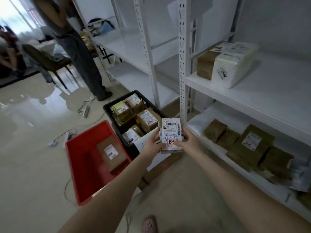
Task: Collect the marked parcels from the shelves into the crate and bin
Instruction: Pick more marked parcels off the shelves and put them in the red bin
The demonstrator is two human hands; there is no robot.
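While I hold the small parcel (pixel 170 132) upright in front of me, both hands are clamped on it, the left hand (pixel 154 143) pinching its left edge and the right hand (pixel 190 140) gripping its right edge, with the label facing me. I can see blue handwriting and a red-framed stamp on that label, so I judge this 1 is marked and I am checking where it goes. It sits in the air just right of the black crate (pixel 117 99), near its right corner and above a carton (pixel 158 167) on the floor; the red bin (pixel 80 174) lies nearer and further left, with 1 boxed parcel (pixel 111 153) in it. My main worry is a wrong drop: the 2 containers stand side by side, and a hasty read of the mark could send the parcel into the wrong 1. The crate already looks nearly full, so a parcel tossed onto the heap could slide off onto the floor. If I free 1 hand too early, the remaining edge pinch may let it tip. Cables (pixel 85 111) trail across the glossy floor to the far left, a trip risk if I step that way. More brown parcels (pixel 254 142) wait on the lower shelf (pixel 207 144) to the right.
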